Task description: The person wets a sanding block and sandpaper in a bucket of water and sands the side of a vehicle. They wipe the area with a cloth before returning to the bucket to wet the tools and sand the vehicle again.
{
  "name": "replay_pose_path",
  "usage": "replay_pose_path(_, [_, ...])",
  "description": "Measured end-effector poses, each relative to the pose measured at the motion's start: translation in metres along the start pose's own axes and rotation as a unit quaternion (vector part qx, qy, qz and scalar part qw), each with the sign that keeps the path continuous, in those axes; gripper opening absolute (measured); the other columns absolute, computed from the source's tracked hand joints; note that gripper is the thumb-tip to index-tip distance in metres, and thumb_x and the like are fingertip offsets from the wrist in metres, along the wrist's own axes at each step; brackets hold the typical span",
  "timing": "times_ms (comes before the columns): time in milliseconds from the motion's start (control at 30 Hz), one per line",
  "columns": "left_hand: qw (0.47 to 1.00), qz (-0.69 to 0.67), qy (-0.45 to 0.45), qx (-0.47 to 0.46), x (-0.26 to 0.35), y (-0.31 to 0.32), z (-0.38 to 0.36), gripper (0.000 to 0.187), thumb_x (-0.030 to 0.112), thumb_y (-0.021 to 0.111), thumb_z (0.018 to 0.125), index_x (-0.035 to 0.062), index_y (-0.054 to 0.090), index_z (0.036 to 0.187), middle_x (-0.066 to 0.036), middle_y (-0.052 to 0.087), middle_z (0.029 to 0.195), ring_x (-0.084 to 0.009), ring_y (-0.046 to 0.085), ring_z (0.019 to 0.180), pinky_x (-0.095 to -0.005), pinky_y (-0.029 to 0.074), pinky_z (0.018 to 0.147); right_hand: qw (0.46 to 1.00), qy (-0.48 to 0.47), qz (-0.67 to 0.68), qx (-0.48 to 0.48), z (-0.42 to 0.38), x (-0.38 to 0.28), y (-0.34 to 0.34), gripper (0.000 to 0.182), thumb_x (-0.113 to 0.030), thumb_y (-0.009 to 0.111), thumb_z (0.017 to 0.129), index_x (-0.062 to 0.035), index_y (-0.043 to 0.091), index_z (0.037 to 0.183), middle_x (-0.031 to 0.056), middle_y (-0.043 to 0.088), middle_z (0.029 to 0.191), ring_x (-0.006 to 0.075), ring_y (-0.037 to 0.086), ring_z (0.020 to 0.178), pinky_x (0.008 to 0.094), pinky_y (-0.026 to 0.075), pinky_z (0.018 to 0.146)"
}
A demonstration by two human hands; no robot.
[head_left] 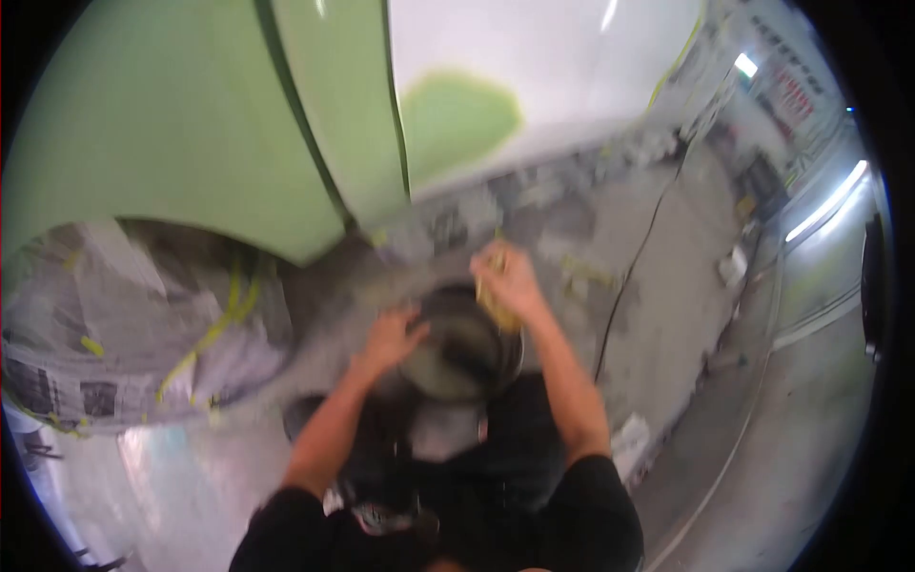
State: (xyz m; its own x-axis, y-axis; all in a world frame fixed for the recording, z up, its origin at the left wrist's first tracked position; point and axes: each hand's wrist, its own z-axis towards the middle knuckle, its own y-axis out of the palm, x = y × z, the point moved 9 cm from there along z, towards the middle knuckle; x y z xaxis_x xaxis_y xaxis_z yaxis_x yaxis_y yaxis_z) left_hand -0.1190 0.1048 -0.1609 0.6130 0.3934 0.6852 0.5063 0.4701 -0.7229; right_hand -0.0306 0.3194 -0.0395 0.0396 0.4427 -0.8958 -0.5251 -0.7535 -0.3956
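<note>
A round dark bucket stands low between my knees, with murky, dark contents showing inside its rim. My left hand is at the bucket's left edge, fingers and thumb spread, holding nothing that shows. Over the bucket's far right side, my right hand is closed on a yellowish-tan, flat piece. That piece hangs down from the fingers and overlaps the rim in this view; blur hides what kind of thing it is.
Ahead rises a car body with a green panel and a white panel bearing a green patch. Masking film covers the wheel area at left. A black cable runs along the floor at right, near scraps.
</note>
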Motion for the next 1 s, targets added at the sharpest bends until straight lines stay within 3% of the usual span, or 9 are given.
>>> replay_pose_path(33, [1.0, -0.014, 0.027, 0.0, 0.002, 0.011, -0.005, 0.051, 0.034, 0.071, 0.091, 0.0015, 0.065, 0.129, -0.021, 0.068, 0.121, -0.0372, 0.066, 0.111, -0.0427, 0.052, 0.098, 0.999, 0.012, 0.03, -0.004, -0.002, 0.014, -0.003, 0.023, -0.025, 0.076, 0.091, -0.0044, 0.065, 0.091, 0.0004, 0.064, 0.078, 0.0092, 0.058, 0.075, 0.0312, 0.05, 0.067])
replay_pose_path(100, [0.998, -0.042, 0.011, -0.04, 0.016, 0.03, -0.008, 0.039, 0.026, 0.071, 0.091, -0.0012, 0.069, 0.12, -0.022, 0.07, 0.113, -0.0343, 0.071, 0.1, -0.0409, 0.056, 0.089, 0.995, 0.065, 0.067, 0.028, -0.014, 0.011, -0.011, 0.034, -0.034, 0.074, 0.093, -0.0011, 0.065, 0.091, 0.0064, 0.063, 0.067, 0.0174, 0.058, 0.061, 0.037, 0.05, 0.063])
replay_pose_path(200, [0.987, -0.095, -0.004, -0.126, 0.009, 0.091, -0.014, 0.035, 0.024, 0.071, 0.091, -0.0016, 0.07, 0.115, -0.021, 0.071, 0.107, -0.0322, 0.072, 0.095, -0.04, 0.056, 0.084, 0.998, -0.002, -0.057, 0.033, -0.021, 0.006, -0.023, 0.039, -0.038, 0.073, 0.093, 0.0007, 0.065, 0.093, 0.0134, 0.064, 0.066, 0.0258, 0.062, 0.059, 0.0394, 0.05, 0.062])
replay_pose_path(300, [0.973, -0.055, 0.009, -0.224, 0.013, 0.15, -0.021, 0.031, 0.024, 0.067, 0.093, -0.0002, 0.072, 0.112, -0.022, 0.071, 0.102, -0.0334, 0.071, 0.096, -0.0425, 0.056, 0.083, 0.994, 0.021, -0.101, 0.04, -0.025, 0.012, -0.045, 0.046, -0.043, 0.073, 0.092, 0.0025, 0.064, 0.095, 0.0193, 0.066, 0.07, 0.0357, 0.065, 0.061, 0.0421, 0.052, 0.062])
replay_pose_path(400, [0.895, 0.101, -0.023, -0.434, -0.039, 0.245, -0.033, 0.034, 0.029, 0.061, 0.095, 0.0014, 0.072, 0.111, -0.023, 0.071, 0.101, -0.0351, 0.071, 0.095, -0.046, 0.055, 0.084, 0.979, 0.03, -0.181, 0.09, -0.03, 0.018, -0.072, 0.05, -0.047, 0.073, 0.091, 0.0029, 0.064, 0.095, 0.0196, 0.068, 0.072, 0.0396, 0.066, 0.065, 0.0452, 0.052, 0.062])
replay_pose_path(500, [0.801, 0.194, -0.108, -0.556, -0.086, 0.297, -0.051, 0.044, 0.036, 0.066, 0.09, 0.0019, 0.072, 0.117, -0.025, 0.068, 0.121, -0.0388, 0.067, 0.112, -0.047, 0.052, 0.095, 0.967, 0.005, -0.215, 0.135, -0.04, 0.022, -0.095, 0.052, -0.049, 0.072, 0.091, 0.0025, 0.063, 0.093, 0.019, 0.067, 0.073, 0.0391, 0.067, 0.065, 0.0461, 0.052, 0.06])
replay_pose_path(700, [0.792, 0.294, -0.199, -0.497, -0.138, 0.364, -0.029, 0.074, 0.053, 0.065, 0.09, 0.0001, 0.056, 0.141, -0.02, 0.042, 0.157, -0.0347, 0.044, 0.142, -0.0466, 0.037, 0.115, 0.969, 0.053, -0.202, 0.131, -0.057, 0.045, -0.122, 0.049, -0.047, 0.073, 0.091, 0.0011, 0.062, 0.094, 0.0176, 0.066, 0.074, 0.0376, 0.065, 0.063, 0.0446, 0.05, 0.056])
replay_pose_path(800, [0.873, 0.293, -0.183, -0.344, -0.154, 0.373, -0.02, 0.074, 0.056, 0.064, 0.089, 0.001, 0.06, 0.138, -0.024, 0.049, 0.15, -0.0346, 0.052, 0.136, -0.0456, 0.042, 0.112, 0.967, 0.057, -0.206, 0.141, -0.06, 0.05, -0.132, 0.048, -0.045, 0.074, 0.091, 0.0008, 0.062, 0.094, 0.017, 0.065, 0.073, 0.0373, 0.064, 0.062, 0.0444, 0.049, 0.055])
replay_pose_path(1000, [0.761, 0.244, -0.063, -0.597, -0.066, 0.348, -0.02, 0.054, 0.046, 0.066, 0.091, 0.0, 0.071, 0.12, -0.027, 0.066, 0.126, -0.0364, 0.065, 0.117, -0.0475, 0.051, 0.099, 0.97, 0.067, -0.178, 0.153, -0.064, 0.05, -0.142, 0.045, -0.043, 0.074, 0.09, 0.0003, 0.062, 0.094, 0.017, 0.065, 0.075, 0.0378, 0.064, 0.064, 0.0445, 0.049, 0.056])
